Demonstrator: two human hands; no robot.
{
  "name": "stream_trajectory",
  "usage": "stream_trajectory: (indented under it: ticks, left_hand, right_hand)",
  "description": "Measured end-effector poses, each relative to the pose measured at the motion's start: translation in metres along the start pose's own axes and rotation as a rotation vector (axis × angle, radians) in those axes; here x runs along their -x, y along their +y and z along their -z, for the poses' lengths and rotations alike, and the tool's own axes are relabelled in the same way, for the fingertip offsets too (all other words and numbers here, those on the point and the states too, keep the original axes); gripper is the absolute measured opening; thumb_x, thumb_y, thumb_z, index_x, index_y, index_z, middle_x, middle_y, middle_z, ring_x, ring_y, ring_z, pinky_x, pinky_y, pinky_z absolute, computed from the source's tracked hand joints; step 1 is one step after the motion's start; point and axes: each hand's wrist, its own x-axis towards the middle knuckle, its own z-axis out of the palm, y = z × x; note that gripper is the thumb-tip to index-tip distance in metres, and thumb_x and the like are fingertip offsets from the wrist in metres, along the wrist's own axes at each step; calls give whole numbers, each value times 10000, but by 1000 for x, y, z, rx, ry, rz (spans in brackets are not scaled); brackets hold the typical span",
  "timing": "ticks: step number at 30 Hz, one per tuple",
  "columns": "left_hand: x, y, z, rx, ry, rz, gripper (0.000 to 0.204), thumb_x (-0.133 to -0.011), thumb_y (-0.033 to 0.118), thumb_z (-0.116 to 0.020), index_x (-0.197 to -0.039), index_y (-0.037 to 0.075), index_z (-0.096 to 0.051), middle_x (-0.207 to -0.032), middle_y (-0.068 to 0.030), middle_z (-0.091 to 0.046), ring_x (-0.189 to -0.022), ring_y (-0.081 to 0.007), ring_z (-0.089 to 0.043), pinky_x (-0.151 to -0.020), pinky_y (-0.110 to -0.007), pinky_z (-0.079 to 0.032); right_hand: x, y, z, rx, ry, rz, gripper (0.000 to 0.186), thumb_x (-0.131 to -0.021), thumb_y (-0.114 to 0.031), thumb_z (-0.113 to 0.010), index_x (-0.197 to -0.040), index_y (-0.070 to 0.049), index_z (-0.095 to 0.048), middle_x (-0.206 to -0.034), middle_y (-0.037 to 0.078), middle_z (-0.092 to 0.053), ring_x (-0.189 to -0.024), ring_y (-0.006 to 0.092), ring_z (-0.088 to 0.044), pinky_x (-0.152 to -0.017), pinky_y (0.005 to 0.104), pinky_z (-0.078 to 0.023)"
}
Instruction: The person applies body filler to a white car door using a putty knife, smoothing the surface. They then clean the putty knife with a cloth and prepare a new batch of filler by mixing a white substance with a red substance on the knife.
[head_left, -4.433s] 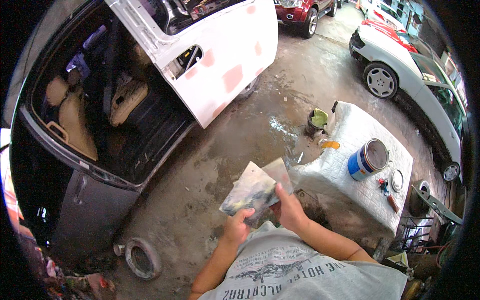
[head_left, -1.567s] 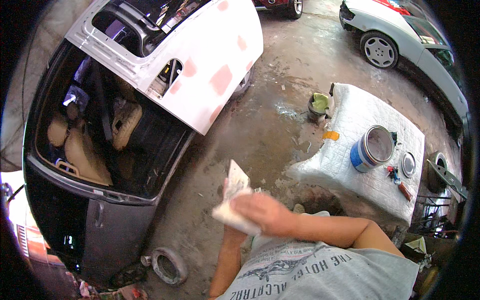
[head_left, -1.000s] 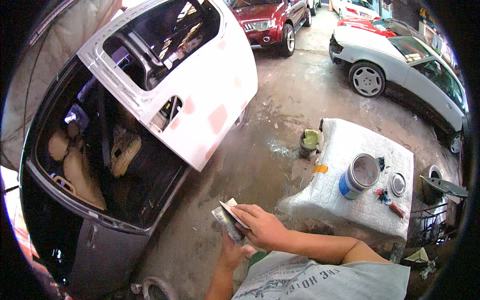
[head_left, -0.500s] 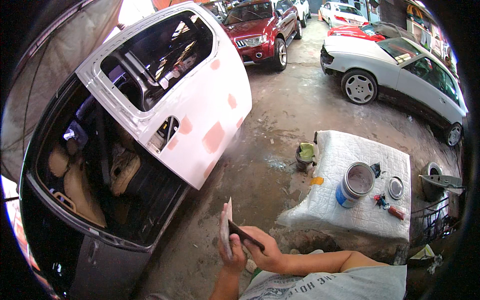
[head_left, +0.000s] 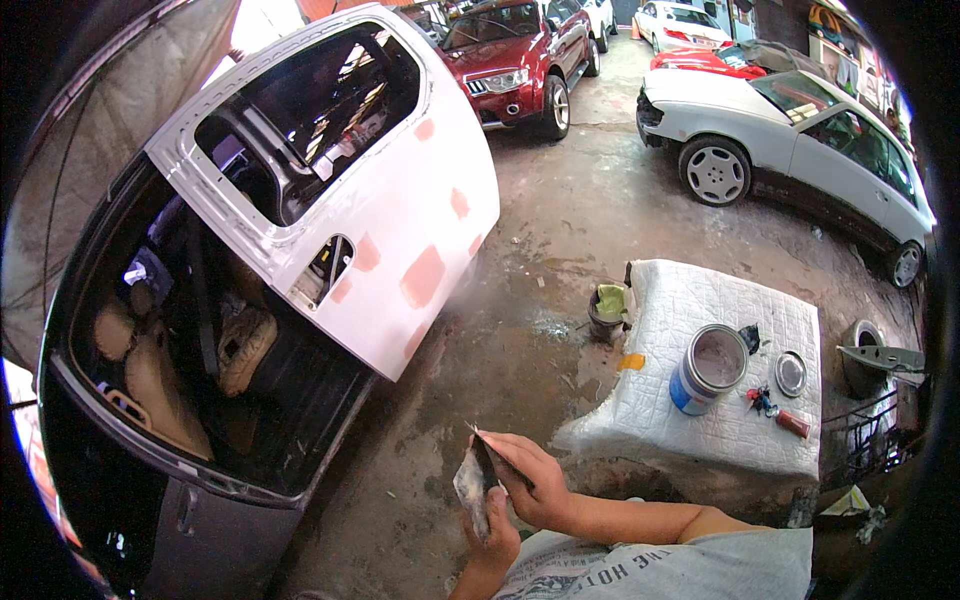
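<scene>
Grey and off-white smears, with a yellowish tinge, mottle the thin flat plate (head_left: 468,490) held low in front of the person's body. The left hand (head_left: 492,540) is closed on its lower end, thumb laid along it; the other fingers are mostly hidden. The right hand (head_left: 540,490) grips a darker plate (head_left: 490,466), its fingers stretched along the outer side and covering much of it. Both plates stand steeply tilted, seen nearly edge-on, their upper ends close together; whether they touch cannot be told.

To the right, a quilted white cover (head_left: 740,295) bears an open blue-sided tin (head_left: 708,370) of greyish-pink stuff, a round metal lid (head_left: 790,374) and a red-brown handle (head_left: 793,425). Just beyond its left edge stands a dark pot (head_left: 604,325) with a green lining. A white vehicle panel (head_left: 440,190), patched in pink, fills the upper left.
</scene>
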Motion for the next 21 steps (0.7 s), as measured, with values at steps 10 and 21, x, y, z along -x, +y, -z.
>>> stream_trajectory:
  ticks: [10,21]
  left_hand:
    - [-46,-4,23,-52,41,-26,578,-1013,194,-378,-1495,-103,-263,-1560,-260,-318,-1469,-378,-280,-1200,-442,-196]
    - [-41,29,6,-95,-89,-60,557,-983,22,-346,-1524,-70,-248,-1572,-263,-306,-1461,-385,-312,-1189,-434,-258]
  right_hand:
    - [18,-16,1,-338,-175,-326,329,-977,-14,-538,-1299,44,-558,-1256,173,-619,-1136,263,-608,-1001,355,-451]
    - [22,-9,3,-330,93,-409,275,-988,-58,-534,-1228,60,-596,-1187,177,-650,-1095,257,-623,-969,339,-464]
